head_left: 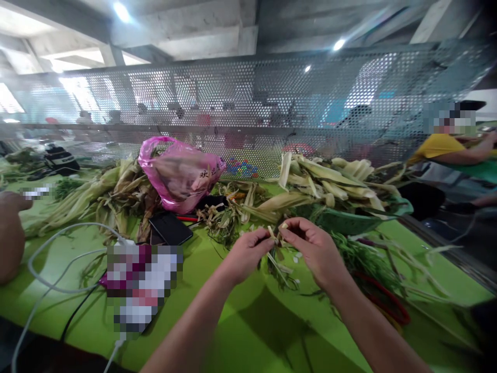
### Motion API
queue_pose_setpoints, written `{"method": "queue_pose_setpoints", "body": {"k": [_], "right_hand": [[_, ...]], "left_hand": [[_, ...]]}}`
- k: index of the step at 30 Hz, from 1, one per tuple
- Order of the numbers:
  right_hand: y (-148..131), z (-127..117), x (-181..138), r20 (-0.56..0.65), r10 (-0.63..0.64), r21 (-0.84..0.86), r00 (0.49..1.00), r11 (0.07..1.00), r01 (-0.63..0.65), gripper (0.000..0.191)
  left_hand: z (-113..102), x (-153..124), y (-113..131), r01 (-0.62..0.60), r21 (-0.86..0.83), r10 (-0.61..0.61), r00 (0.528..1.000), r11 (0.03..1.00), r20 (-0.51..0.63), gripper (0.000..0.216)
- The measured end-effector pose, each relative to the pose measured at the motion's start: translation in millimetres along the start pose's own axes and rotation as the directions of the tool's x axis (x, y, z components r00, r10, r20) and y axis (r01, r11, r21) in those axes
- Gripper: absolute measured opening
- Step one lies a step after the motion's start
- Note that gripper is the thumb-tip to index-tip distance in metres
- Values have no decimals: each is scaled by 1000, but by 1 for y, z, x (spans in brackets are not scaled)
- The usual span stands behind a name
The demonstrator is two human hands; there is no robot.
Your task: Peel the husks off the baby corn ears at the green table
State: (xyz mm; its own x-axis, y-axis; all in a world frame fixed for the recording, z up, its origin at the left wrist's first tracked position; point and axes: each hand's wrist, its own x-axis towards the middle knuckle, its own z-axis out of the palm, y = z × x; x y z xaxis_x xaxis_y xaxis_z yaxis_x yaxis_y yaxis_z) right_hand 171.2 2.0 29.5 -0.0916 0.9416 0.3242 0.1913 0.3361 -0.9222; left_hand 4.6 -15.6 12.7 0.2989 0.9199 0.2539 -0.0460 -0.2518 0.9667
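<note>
Over the green table, my left hand and my right hand meet at the fingertips. Both pinch a small bundle of thin green and pale leaf strips, whose loose ends hang down between my wrists. The fingers of both hands are closed on the strips. Beyond my hands lies a heap of corn husks in a green basket.
A pink plastic bag sits on more husks at the back left. A dark phone and white cables lie left of my hands. Another person's hand rests at far left; a person in yellow sits right. A perforated metal screen backs the table.
</note>
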Motion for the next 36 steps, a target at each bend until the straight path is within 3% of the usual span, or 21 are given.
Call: {"method": "queue_pose_setpoints", "body": {"k": [2, 7, 24, 27, 30, 33, 36], "right_hand": [[-3, -3, 1, 56, -66, -105, 996, 992, 71, 26], [-3, -6, 1, 163, -209, -227, 964, 943, 243, 15], [2, 8, -5, 20, -279, -329, 960, 905, 270, 9], [1, 8, -5, 9, -244, -307, 970, 922, 235, 11], [0, 4, -2, 5, -148, -180, 989, 973, 147, 17], [1, -1, 1, 29, -48, 2, 998, 999, 48, 32], [0, -2, 1, 63, 30, -10, 998, 1000, -29, 32]], "left_hand": [[0, 1, -3, -14, 67, 14, 1000, 998, 0, 21], [2, 3, -7, -67, 153, 62, 997, 986, 39, 24], [9, -2, 0, 22, 93, -27, 998, 995, 63, 24], [9, -2, -4, 40, 58, -44, 997, 998, 68, 28], [9, 0, -8, 78, -38, -76, 995, 996, 59, 33], [8, 2, -9, 109, -174, -114, 993, 979, -23, 36], [8, 2, -7, 106, -310, -143, 985, 945, -100, 36]]}}
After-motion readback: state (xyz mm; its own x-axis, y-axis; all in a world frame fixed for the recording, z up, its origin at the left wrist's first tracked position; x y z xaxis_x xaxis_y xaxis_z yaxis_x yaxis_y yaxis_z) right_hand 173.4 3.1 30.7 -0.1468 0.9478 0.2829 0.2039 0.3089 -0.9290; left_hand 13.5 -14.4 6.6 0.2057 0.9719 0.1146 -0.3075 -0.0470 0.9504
